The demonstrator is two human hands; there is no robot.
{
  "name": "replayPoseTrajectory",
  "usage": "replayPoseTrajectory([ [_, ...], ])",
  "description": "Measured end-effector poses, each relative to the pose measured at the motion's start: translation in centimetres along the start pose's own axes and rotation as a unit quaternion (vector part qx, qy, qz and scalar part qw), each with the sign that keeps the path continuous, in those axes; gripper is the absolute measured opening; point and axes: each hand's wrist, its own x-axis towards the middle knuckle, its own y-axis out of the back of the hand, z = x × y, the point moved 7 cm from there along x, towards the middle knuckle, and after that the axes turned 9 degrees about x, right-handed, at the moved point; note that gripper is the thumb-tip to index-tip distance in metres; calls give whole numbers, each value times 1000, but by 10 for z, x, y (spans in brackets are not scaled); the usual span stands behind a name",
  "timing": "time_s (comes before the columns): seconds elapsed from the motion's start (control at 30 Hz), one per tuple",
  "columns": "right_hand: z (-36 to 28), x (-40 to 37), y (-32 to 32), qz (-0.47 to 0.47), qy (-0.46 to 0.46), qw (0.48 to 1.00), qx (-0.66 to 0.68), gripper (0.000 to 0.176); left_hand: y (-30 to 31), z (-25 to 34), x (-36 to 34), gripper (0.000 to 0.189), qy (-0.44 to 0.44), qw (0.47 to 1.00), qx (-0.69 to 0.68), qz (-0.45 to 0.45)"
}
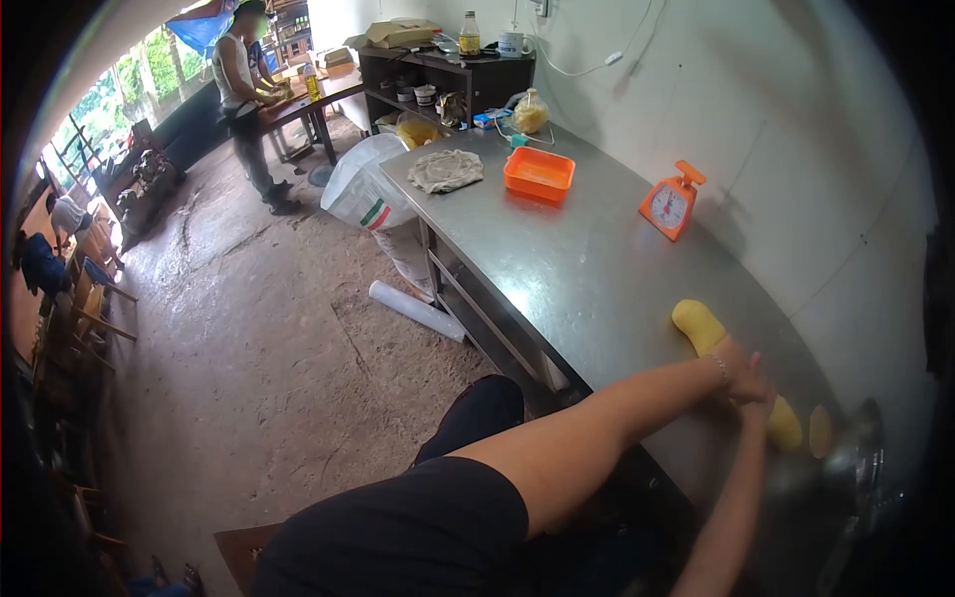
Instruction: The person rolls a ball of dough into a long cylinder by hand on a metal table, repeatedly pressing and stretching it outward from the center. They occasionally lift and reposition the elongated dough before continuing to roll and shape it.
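Observation:
A long piece of yellow dough (698, 326) lies on the steel table, its upper-left end bare and its middle hidden under my hands. My left hand (734, 370) presses down on the dough; its fingers are hidden. My right hand (758, 390) overlaps the left one, with some fingers stretched out and apart. More yellow dough (784, 426) shows just beyond my hands, at the lower right. Beside it is a small, flat, paler piece (820, 432). Whether the dough on both sides of my hands is one piece cannot be seen.
On the steel table (577, 269) stand an orange scale (669, 203), an orange tray (539, 175), a crumpled cloth (445, 171) and a tied bag (530, 111). A metal bowl (863, 453) sits at the right. Plastic sacks (370, 184) and a white roll (416, 310) are beside the table. People work farther back.

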Motion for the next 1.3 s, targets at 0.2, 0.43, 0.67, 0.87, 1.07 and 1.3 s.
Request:
replayPoseTrajectory([
  [0.2, 19, -36, -44, 279, 145, 948, -37, 64, -4, 16, -60, 118, -90, 988, 19, 120],
  [0.43, -42, -163, -7, 275, 107, 953, 71, 74, -16, 37, -162, 133, -170, 963, -21, 206],
  [0.67, -2, -169, 63, 258, 64, 962, 57, 72, 16, -11, -120, 118, -54, 948, 80, 302],
  [0.87, 45, -136, 30, 177, -12, 984, 23, 65, 6, -74, -117, 110, -21, 966, 74, 247],
  [1.07, 79, -64, 14, 128, -25, 990, 50, 67, 9, -81, -57, 111, 28, 988, 78, 132],
  [1.3, 89, -5, 25, 71, -88, 979, 168, 83, 14, -97, 4, 106, 65, 997, 17, 25],
])
